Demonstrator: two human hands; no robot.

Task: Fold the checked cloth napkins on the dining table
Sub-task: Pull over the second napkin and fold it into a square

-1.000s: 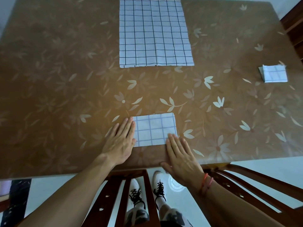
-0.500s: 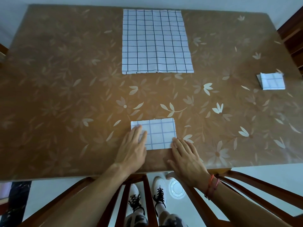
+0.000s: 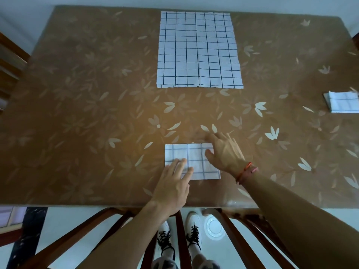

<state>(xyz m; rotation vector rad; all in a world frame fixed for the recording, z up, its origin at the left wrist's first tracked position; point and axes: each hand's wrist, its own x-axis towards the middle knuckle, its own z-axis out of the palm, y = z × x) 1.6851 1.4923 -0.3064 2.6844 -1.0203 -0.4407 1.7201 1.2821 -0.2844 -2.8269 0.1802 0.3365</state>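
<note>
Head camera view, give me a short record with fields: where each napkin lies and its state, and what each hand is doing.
near napkin: folded to a small rectangle, flat near the table's front edge
far napkin: unfolded, spread flat at the far side
side napkin: folded small, cut off by the right edge of view
left hand: fingers straight, resting on the near napkin's front left part
right hand: fingers spread, lying across the near napkin's right edge
table: brown, floral pattern

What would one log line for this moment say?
left hand: flat on near napkin; right hand: open, at its right edge; unfolded napkin: far side; small folded napkin: far right
</note>
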